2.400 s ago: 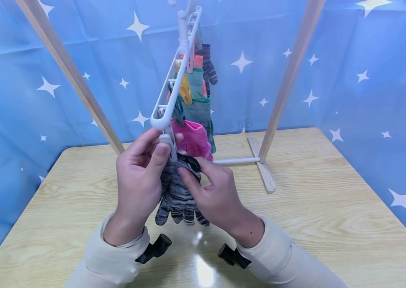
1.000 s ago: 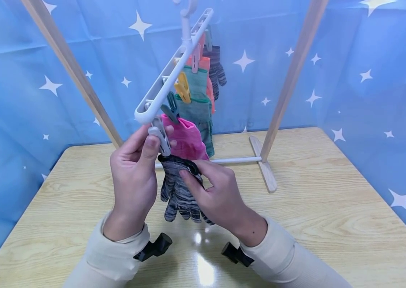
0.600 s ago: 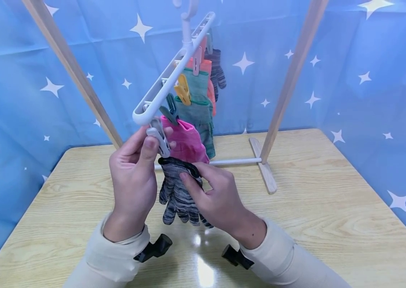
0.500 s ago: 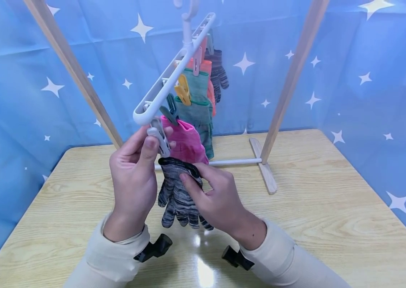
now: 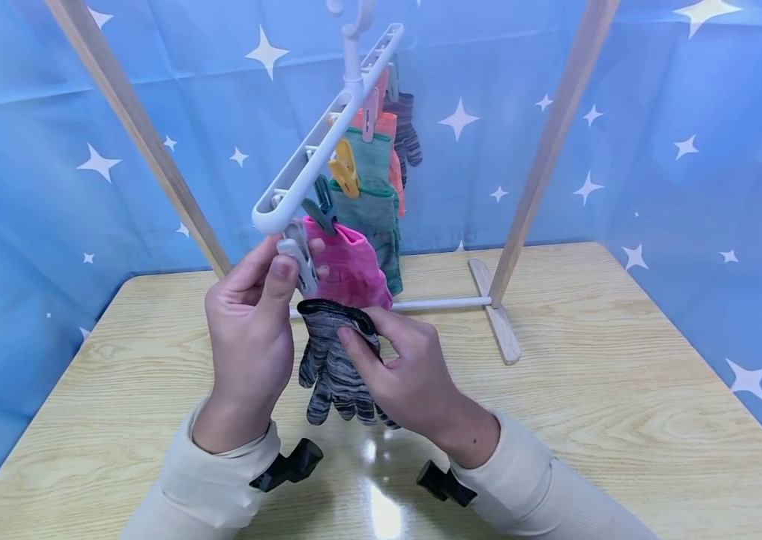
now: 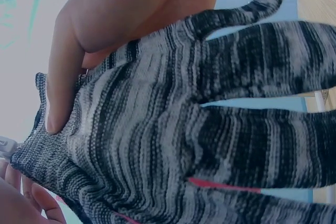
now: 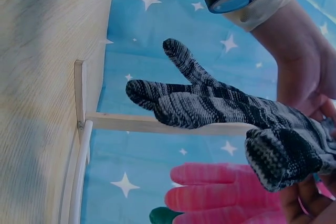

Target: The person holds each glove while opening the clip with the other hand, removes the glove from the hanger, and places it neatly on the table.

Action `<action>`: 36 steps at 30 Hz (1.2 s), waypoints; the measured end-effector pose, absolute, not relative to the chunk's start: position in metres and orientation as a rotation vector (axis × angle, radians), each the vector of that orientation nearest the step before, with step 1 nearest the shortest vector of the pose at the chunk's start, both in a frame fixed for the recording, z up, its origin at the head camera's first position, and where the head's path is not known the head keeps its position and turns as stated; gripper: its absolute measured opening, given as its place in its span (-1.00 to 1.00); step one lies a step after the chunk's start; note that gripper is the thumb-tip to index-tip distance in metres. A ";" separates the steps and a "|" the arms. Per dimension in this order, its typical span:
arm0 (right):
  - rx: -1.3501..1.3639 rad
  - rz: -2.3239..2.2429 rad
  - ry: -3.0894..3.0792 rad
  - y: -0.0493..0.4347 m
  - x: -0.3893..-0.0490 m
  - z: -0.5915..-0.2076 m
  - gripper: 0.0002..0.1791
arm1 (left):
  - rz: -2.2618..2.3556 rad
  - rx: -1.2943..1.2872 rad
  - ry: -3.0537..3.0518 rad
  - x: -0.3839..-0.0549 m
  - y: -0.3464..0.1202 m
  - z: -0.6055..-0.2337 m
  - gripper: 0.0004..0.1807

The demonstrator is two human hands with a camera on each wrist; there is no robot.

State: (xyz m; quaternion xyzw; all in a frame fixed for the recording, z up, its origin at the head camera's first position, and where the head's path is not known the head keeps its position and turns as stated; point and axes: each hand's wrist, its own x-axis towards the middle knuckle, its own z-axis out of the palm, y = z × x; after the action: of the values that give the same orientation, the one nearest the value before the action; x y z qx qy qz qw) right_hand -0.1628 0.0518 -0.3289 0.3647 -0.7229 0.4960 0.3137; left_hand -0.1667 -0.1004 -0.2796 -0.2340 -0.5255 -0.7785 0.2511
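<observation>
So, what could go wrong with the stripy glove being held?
The stripy glove might drop if the right hand lets go early: I can't tell whether the clip has caught it. The pink glove hangs close behind, so they could bump. The left hand holds the clip, and a tug might rock the hanger.

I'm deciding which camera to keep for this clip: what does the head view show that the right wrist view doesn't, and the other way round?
Only the head view: the white hanger, its yellow clip and the far striped glove.

Only the right wrist view: the fingers of the pink glove, which the head view does not plainly show.

Both: the held striped glove, part of the pink glove, the starry backdrop and the wooden table.
</observation>
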 end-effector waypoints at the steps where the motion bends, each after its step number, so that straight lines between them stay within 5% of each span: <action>1: 0.958 1.304 -1.908 0.052 -0.162 -0.329 -0.95 | -2.118 -0.642 -1.429 -0.167 -0.101 -0.280 -0.48; 36: 0.983 1.260 -1.903 0.065 -0.158 -0.331 -0.91 | -2.133 -0.671 -1.325 -0.165 -0.102 -0.274 -0.52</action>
State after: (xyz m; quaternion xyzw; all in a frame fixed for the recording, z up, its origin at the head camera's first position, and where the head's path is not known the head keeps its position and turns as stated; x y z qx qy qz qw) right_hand -0.1583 0.0648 -0.3308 0.3745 -0.7248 0.4799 0.3226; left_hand -0.1648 -0.1022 -0.2744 -0.2487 -0.4912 -0.7906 0.2680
